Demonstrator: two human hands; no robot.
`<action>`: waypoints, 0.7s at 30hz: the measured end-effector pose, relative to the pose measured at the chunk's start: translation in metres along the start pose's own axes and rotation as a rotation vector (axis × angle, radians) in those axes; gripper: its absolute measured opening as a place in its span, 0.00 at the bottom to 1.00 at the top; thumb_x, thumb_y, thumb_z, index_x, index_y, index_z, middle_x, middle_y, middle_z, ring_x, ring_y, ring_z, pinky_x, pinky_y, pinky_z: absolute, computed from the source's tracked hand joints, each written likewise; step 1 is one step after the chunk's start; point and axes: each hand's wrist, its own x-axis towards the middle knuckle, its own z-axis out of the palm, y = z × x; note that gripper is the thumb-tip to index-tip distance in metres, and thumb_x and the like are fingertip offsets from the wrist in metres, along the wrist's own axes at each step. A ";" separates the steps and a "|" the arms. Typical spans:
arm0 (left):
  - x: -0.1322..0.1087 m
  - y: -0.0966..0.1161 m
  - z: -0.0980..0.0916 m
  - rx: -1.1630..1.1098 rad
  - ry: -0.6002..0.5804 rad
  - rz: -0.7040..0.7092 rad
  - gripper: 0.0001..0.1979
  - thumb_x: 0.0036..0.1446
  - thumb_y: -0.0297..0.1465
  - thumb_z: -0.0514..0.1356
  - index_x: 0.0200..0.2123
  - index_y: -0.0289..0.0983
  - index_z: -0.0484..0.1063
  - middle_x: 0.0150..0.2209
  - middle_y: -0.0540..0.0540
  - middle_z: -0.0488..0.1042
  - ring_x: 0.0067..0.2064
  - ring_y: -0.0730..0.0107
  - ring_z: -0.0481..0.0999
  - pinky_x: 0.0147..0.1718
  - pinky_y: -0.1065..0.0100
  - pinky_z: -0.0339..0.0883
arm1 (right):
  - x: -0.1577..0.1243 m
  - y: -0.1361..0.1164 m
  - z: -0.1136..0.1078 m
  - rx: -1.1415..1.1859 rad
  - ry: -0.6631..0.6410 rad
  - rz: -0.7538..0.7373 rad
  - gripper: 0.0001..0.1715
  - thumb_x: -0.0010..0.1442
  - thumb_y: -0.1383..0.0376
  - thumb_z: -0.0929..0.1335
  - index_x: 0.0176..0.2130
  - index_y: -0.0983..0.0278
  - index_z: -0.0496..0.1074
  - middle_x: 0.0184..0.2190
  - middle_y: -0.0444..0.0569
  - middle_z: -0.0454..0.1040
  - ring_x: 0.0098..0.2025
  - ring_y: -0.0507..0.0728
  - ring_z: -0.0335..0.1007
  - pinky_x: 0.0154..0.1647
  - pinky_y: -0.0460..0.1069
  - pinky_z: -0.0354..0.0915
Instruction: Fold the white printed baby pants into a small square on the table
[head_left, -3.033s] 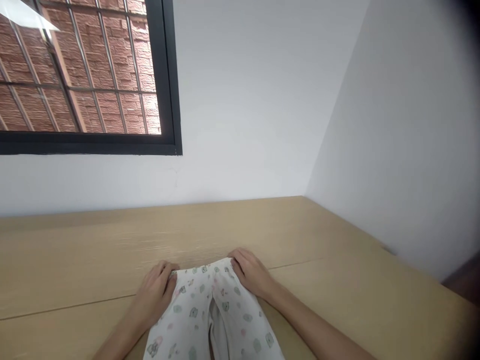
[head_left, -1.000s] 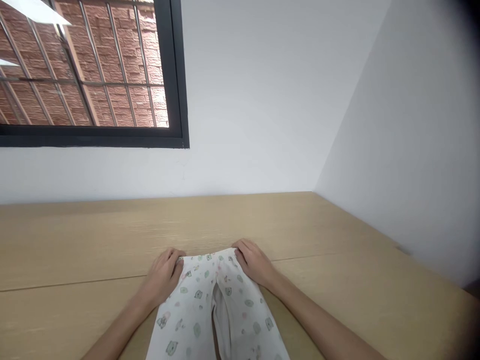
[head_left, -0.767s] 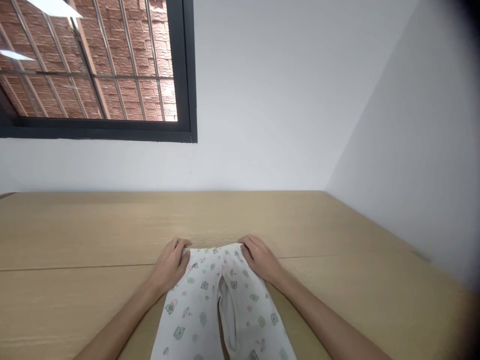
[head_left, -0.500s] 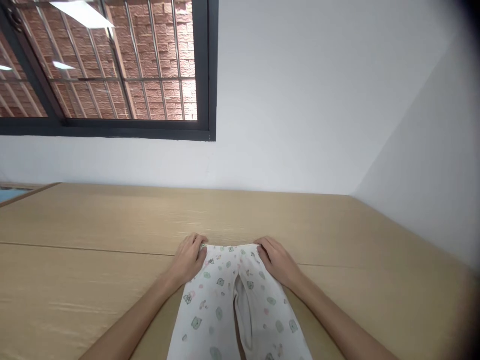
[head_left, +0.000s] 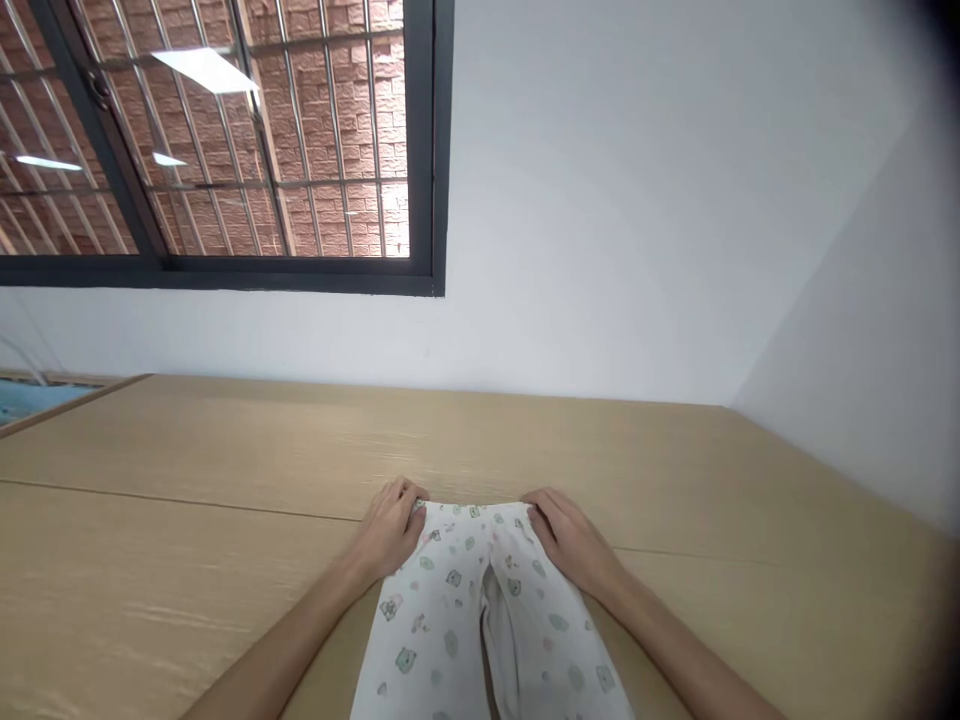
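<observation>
A pair of white trousers (head_left: 442, 600) printed with small green and pink animal figures lies on the wooden table, waistband away from me. Both legs run toward me and leave the bottom of the view, with a narrow gap between them. My left hand (head_left: 391, 527) is closed on the left end of the waistband, thumb on the cloth. At the right end of the waistband, my right hand (head_left: 574, 540) grips the other corner in the same way. The waistband is stretched fairly straight between the hands.
The light wooden table (head_left: 187, 570) has a seam across it and meets a white wall (head_left: 585, 200) at the back. A dark-framed window (head_left: 439, 150) with metal bars is at upper left. Something light blue (head_left: 34, 398) shows past the table's left edge.
The whole view has shifted slightly, so the hands and trousers appear a little lower and further right. Both hands keep their hold on the waistband.
</observation>
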 end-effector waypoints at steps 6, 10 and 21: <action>-0.001 -0.001 0.003 0.018 0.002 0.005 0.11 0.69 0.35 0.43 0.45 0.41 0.63 0.42 0.46 0.64 0.44 0.50 0.66 0.42 0.51 0.61 | -0.001 0.001 0.001 -0.005 0.009 -0.009 0.14 0.74 0.65 0.53 0.46 0.61 0.63 0.39 0.51 0.67 0.42 0.68 0.65 0.43 0.62 0.61; -0.001 -0.001 0.003 0.027 0.000 0.009 0.11 0.69 0.35 0.43 0.45 0.40 0.63 0.42 0.45 0.64 0.44 0.49 0.65 0.41 0.51 0.60 | -0.001 0.003 0.001 -0.001 0.007 0.001 0.14 0.74 0.65 0.53 0.46 0.61 0.64 0.40 0.51 0.67 0.42 0.68 0.65 0.43 0.62 0.60; -0.002 -0.003 0.004 0.038 -0.011 0.020 0.12 0.69 0.35 0.43 0.45 0.39 0.63 0.42 0.44 0.63 0.44 0.50 0.65 0.42 0.50 0.60 | 0.000 -0.001 0.002 -0.009 0.026 -0.016 0.13 0.73 0.66 0.53 0.45 0.61 0.64 0.39 0.52 0.66 0.41 0.69 0.64 0.42 0.62 0.61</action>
